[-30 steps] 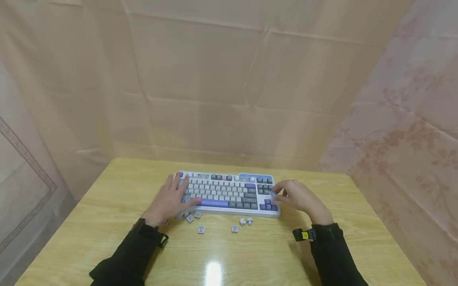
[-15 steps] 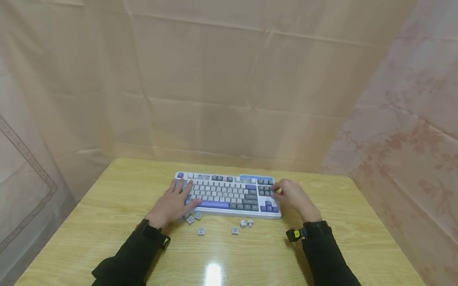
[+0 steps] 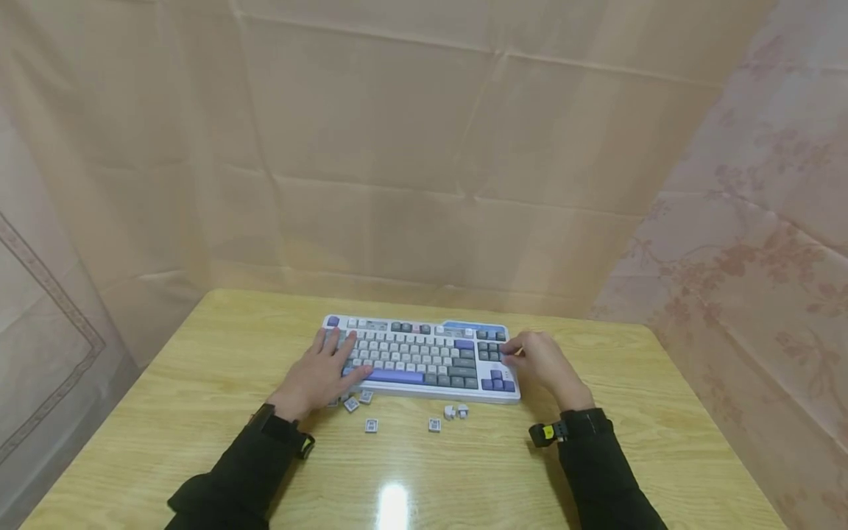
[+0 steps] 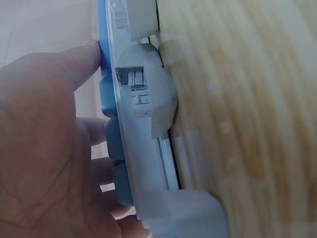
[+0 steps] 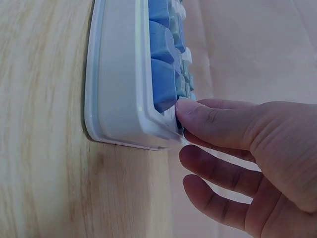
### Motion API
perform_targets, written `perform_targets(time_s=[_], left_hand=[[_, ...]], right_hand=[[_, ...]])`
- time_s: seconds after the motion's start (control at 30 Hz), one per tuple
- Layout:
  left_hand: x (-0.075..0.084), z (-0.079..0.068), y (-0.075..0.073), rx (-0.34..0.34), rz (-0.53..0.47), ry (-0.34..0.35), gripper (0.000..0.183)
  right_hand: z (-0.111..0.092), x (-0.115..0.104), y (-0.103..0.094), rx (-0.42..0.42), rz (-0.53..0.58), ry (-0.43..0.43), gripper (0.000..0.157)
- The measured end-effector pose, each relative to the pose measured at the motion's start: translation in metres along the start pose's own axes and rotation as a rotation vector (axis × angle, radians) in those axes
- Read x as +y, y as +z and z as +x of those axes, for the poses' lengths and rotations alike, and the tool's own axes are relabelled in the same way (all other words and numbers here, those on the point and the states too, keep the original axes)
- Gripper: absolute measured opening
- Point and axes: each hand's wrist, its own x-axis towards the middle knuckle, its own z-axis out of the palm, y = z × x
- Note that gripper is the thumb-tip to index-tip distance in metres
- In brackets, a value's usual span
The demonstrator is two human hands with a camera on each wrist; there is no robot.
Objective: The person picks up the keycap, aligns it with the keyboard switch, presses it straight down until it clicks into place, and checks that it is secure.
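Observation:
A white-framed mechanical keyboard [image 3: 397, 361] with white, grey and purple keycaps lies on the table. My left hand [image 3: 314, 375] rests spread over its left end, fingers straight on the keys and thumb by the purple spacebar [image 3: 395, 377]. At the right end, my right hand [image 3: 543, 366] has thumb and forefinger together at the edge of the grey navigation keys. The right wrist view shows those fingertips [image 5: 188, 111] pinching a dark keycap [image 5: 179, 119] behind the blue-looking arrow keys [image 5: 163, 82]; most of it is hidden. The other fingers of that hand curl loosely below.
Loose keycaps lie on the wooden table [image 3: 503, 471] before the keyboard, among them one [image 3: 372, 425], another [image 3: 434, 425] and a close pair [image 3: 456, 412]. Several more sit near the left wrist. A beige cloth [image 3: 411, 184] hangs behind the table.
My right hand has shifted slightly up and left, its fingertips going from the gap above the arrow keys to the grey navigation keys. The left hand's fingers have shifted slightly and stay on the keys.

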Motion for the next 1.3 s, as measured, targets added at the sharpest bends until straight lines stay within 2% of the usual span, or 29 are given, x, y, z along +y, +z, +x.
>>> perform_targets(time_s=[0.27,0.63,0.77,1.07,1.3], left_hand=[[0.0007,0.0004,-0.0002,-0.006,-0.008,-0.004,0.078],[0.0015,0.0006,-0.0015,-0.012,-0.008,-0.010,0.078],[0.0022,0.0004,-0.0019,-0.015,-0.015,-0.017,0.077],[0.0031,0.0006,-0.0028,-0.013,-0.017,-0.017,0.077],[0.0001,0.0016,0.0006,-0.002,0.014,-0.003,0.078]], right_hand=[[0.0002,-0.0006,0.0007,0.014,0.037,0.044,0.015],[0.0046,-0.0067,0.0008,-0.022,0.053,0.213,0.018],[0.0045,-0.0077,0.0004,-0.025,0.069,0.241,0.017],[0.0051,-0.0066,0.0003,-0.042,0.054,0.237,0.017],[0.0042,-0.0063,0.0015,-0.035,0.009,0.200,0.010]])
